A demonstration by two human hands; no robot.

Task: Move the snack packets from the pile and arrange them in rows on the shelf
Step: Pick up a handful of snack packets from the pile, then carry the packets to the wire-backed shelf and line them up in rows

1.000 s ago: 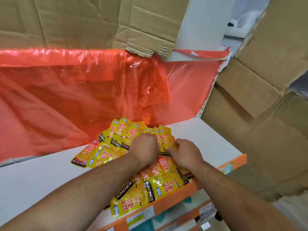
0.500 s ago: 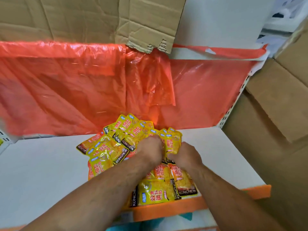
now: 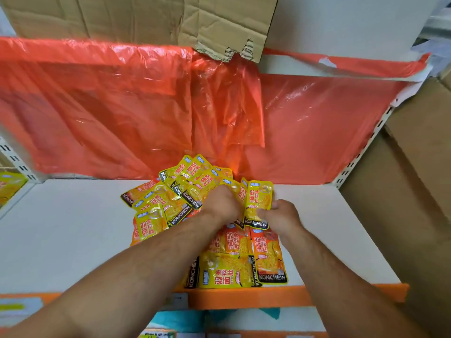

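A pile of yellow and orange snack packets lies in the middle of the white shelf, reaching from the back to the front edge. My right hand pinches one upright yellow packet by its lower part. My left hand is curled round a small bunch of packets just left of it, on top of the pile. Several packets lie flat near the orange front lip.
Orange plastic sheeting hangs across the shelf's back. Cardboard covers the space above, and more cardboard stands at the right. More packets sit on the neighbouring shelf at far left. Bare white shelf lies on both sides of the pile.
The view has swung to face the shelf squarely. My right hand has drawn one yellow packet upright out of the bunch; my left hand stays on the pile.
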